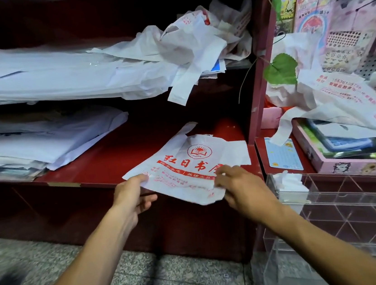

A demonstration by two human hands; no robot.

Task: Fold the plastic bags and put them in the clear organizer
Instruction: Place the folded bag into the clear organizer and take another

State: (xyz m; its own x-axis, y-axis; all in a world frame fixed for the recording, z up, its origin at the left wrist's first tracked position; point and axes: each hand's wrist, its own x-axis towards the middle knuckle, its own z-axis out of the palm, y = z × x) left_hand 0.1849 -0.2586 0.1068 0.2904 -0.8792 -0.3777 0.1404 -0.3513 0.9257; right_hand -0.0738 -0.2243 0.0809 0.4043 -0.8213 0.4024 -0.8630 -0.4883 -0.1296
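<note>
A: What can't you make out around the left hand (132, 193)?

B: Its fingers sit under the printed plastic bag (188, 166), hidden from view. The small red lines of print beside the right hand (239, 184) are too fine to read.

A: And right of that hand?

B: The clear organizer (346, 208) runs off the frame's edge; the white wad (288, 183) inside is unclear.
</note>
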